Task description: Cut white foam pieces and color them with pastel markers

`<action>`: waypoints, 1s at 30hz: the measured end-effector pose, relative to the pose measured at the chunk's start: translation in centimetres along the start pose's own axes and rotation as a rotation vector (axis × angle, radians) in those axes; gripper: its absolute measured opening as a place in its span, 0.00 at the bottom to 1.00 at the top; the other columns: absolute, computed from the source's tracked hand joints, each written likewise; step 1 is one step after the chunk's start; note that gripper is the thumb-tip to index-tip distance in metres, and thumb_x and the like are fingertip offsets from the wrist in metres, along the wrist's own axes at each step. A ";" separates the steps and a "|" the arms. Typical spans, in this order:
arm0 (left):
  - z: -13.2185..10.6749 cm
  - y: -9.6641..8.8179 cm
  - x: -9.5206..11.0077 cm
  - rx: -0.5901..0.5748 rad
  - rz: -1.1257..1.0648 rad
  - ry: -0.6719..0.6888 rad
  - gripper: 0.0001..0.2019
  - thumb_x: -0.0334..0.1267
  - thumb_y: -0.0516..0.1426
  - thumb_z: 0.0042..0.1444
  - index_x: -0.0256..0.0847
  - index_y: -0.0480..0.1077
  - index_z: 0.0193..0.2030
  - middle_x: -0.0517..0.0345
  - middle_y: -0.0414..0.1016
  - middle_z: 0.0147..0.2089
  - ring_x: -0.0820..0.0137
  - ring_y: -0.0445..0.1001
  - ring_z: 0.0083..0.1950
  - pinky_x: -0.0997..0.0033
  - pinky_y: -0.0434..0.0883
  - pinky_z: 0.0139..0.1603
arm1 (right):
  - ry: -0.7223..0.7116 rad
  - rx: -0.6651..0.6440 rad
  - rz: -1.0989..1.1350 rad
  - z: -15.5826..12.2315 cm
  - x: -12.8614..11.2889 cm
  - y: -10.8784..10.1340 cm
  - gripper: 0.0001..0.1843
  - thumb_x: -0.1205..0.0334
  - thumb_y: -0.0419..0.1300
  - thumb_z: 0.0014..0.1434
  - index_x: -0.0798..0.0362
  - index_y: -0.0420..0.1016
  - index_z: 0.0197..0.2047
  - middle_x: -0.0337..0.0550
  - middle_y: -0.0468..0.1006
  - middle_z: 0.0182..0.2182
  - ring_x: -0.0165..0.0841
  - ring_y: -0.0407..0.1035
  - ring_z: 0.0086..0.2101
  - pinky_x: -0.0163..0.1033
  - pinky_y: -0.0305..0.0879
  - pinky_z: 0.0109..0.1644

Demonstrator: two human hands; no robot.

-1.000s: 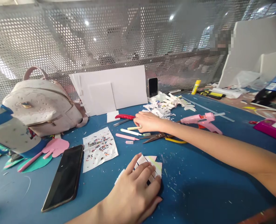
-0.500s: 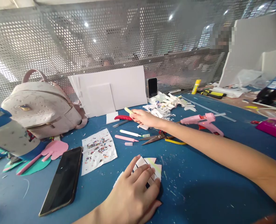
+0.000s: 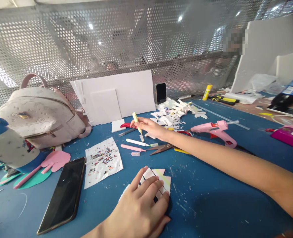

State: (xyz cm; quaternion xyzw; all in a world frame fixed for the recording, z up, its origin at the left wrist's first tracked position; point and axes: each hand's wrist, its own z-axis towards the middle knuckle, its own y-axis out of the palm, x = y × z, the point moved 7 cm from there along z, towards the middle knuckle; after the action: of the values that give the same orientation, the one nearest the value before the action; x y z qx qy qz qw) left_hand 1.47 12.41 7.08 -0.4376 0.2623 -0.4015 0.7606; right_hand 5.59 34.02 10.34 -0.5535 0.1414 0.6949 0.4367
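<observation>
My left hand (image 3: 142, 201) lies over a small white paper piece (image 3: 166, 182) with dark lines and pale yellow and pink marks. Its fingers are spread on top and hide much of the piece. Farther forward, my right hand (image 3: 150, 127) pinches a pale yellow marker (image 3: 135, 119), held steeply with its lower end at a small clear cap (image 3: 141, 138). Whether the cap is fitted on the marker I cannot tell. Close by lie a white-barrelled marker (image 3: 136, 142), a pink marker (image 3: 131, 147), a pink cap (image 3: 135, 154), a green cap (image 3: 154, 144) and scissors (image 3: 160, 149).
A pink glue gun (image 3: 214, 130) rests beyond my right forearm, near a heap of white scraps (image 3: 176, 112). To the left are a phone (image 3: 63, 195), a paper sheet (image 3: 90, 178) with coloured bits and a backpack (image 3: 41, 112). White boards (image 3: 133, 92) lean at the back.
My right hand has shifted slightly and tipped the yellow marker from nearly flat to steep, its lower end now at the clear cap. My left hand stays on the paper piece.
</observation>
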 end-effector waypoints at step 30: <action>0.3 0.6 -0.1 0.062 0.150 -0.023 0.12 0.32 0.51 0.70 0.41 0.77 0.47 0.63 0.80 0.50 0.68 0.78 0.55 0.51 0.48 0.76 | 0.325 -0.081 0.102 -13.1 0.3 0.8 0.16 0.55 0.53 0.70 0.53 0.62 0.31 0.33 0.67 0.20 0.26 0.59 0.22 0.32 0.56 0.28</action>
State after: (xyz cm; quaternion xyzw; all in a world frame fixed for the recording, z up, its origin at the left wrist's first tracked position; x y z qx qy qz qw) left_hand 1.88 12.81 6.67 -0.3973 0.2731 -0.3463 0.8048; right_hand 13.42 24.78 5.25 -0.6678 0.2098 0.6227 0.3496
